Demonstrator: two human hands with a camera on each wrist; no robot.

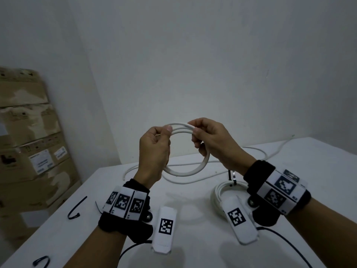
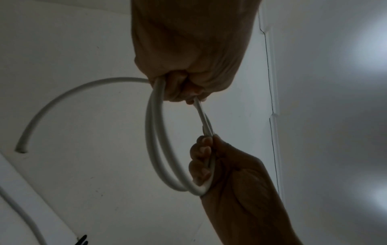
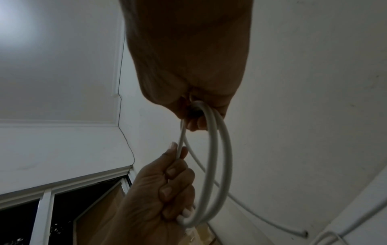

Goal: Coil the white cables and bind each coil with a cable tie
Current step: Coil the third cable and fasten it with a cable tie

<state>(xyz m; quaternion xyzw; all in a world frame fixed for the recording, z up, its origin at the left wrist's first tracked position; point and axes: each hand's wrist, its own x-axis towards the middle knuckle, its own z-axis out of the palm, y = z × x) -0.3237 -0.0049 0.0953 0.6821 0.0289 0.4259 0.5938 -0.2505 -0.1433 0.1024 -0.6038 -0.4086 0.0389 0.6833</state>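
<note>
White cable (image 1: 185, 172) coil upright, facing viewer, gripped by both hands.

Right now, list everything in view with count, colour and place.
White round cable being coiled: one, white, held above the table, tail trailing onto it.
Bound white cable coil: one, white, table right, black tie on it.
Loose black cable ties: two, black, table's left edge.
White table: one, white, below the hands.
Brown cardboard boxes: several, brown, stacked at left.
Left hand: grips the coil's left side.
Right hand: grips its right side.
</note>
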